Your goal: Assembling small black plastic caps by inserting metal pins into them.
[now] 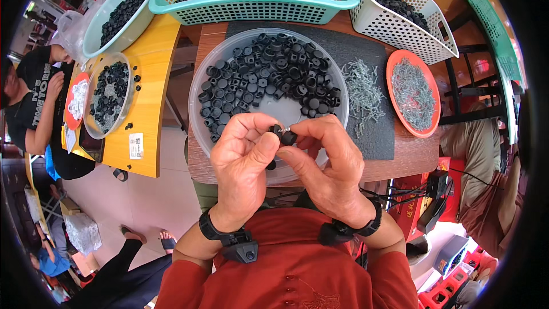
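My left hand [243, 157] pinches a small black plastic cord-lock piece [276, 130] between thumb and fingers. Close against it, my right hand [327, 163] grips a second black cord-lock piece [289, 137]. A tiny silver spring [283, 130] shows between the two pieces. Both hands are over the near rim of a clear round tub [197, 111], which holds many loose black cord-lock pieces [251, 74]. Another black piece shows just below my left thumb; whether the hand holds it, I cannot tell.
Loose silver springs [364, 94] lie on a dark mat [380, 146], beside an orange plate [436, 115] of springs. Behind stand a teal basket [251, 11] and a white basket [394, 40] of black parts. A co-worker [37, 91] sits at the yellow table [150, 114] on the left.
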`<state>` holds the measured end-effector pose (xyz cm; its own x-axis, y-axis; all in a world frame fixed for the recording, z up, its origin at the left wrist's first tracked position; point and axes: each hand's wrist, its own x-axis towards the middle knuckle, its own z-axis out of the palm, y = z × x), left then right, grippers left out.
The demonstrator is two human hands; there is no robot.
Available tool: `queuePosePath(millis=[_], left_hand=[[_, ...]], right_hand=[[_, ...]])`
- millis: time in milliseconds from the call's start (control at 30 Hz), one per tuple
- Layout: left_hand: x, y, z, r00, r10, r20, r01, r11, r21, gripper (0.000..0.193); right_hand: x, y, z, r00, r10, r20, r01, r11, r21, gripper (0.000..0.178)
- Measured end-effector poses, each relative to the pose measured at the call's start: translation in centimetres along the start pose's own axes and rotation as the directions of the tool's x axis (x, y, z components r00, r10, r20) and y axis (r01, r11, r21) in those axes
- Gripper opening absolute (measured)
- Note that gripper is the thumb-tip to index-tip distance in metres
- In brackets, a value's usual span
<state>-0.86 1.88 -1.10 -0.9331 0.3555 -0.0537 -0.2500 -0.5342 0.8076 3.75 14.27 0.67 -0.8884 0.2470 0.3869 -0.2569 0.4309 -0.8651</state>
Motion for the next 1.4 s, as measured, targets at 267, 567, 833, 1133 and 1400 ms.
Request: queuePosePath(millis=[267,567,833,1133,1400], left_hand=[[0.1,0.3,-0.3,0.994,-0.069,0.088,0.078,0.992,-0.098,0.024],[-0.4,0.7,-0.4,0.995,-0.051,0.081,0.048,0.998,0.039,0.024],[-0.8,1.3,0.3,0.996,0.0,0.091,-0.013,0.989,0.146,0.02],[-1.0,1.6,0.6,0.996,0.051,0.077,-0.07,0.962,0.262,0.02],[-0.9,1.1,0.2,0.992,0.103,0.07,-0.12,0.935,0.333,0.018]], right_hand=[[-0.6,0.6,-0.4,0.997,0.062,-0.045,-0.055,0.987,0.152,0.026],[-0.3,0.5,-1.4,0.957,0.273,0.099,-0.285,0.816,0.503,0.025],[-0.3,1.6,-1.7,0.87,0.409,0.276,-0.451,0.433,0.78,0.027],[-0.4,1.4,-1.3,0.858,0.45,0.247,-0.463,0.47,0.752,0.026],[-0.5,1.3,-1.1,0.856,0.458,0.241,-0.469,0.492,0.733,0.027]])
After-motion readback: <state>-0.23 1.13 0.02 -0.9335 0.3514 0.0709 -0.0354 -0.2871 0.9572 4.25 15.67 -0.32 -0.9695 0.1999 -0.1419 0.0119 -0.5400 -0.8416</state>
